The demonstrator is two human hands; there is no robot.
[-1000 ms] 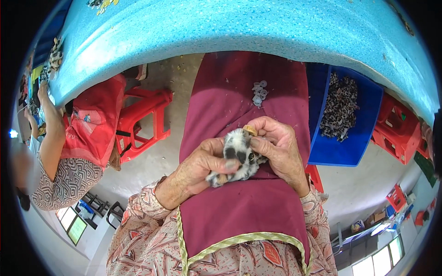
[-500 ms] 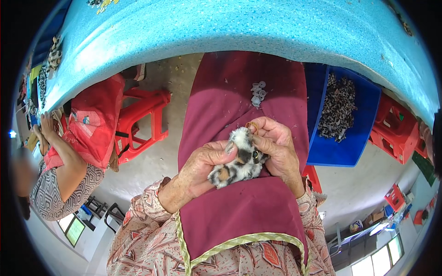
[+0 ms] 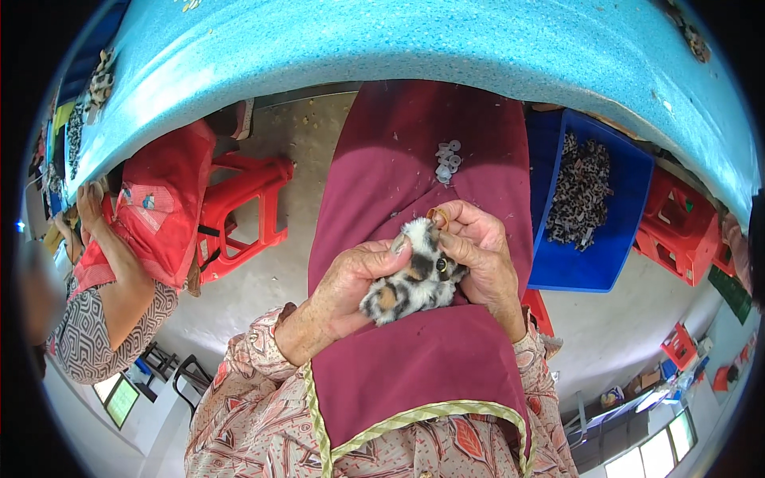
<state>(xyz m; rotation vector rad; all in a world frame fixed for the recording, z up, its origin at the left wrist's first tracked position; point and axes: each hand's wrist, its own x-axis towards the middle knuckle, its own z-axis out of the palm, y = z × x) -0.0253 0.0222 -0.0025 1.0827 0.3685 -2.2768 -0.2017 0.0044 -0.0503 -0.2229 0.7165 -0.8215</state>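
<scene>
Between my two hands, above the maroon apron, is a small spotted plush piece in white, black and tan fur with a yellow-and-black eye. My left hand grips its left side, thumb pressed on the fur. Pinched around its right end, near the eye, is my right hand. A thin brownish-orange loop shows at my right fingertips; its kind is unclear. A small pile of translucent plastic washers lies on the apron over my lap.
A blue table curves across the front. To the right, a blue bin holds several spotted fur pieces beside red stools. At left are a red stool, a red bag and a seated person.
Both hands keep their hold on the plush piece, with only slight finger movement. My view has shifted a little. The person at left has moved an arm slightly.
</scene>
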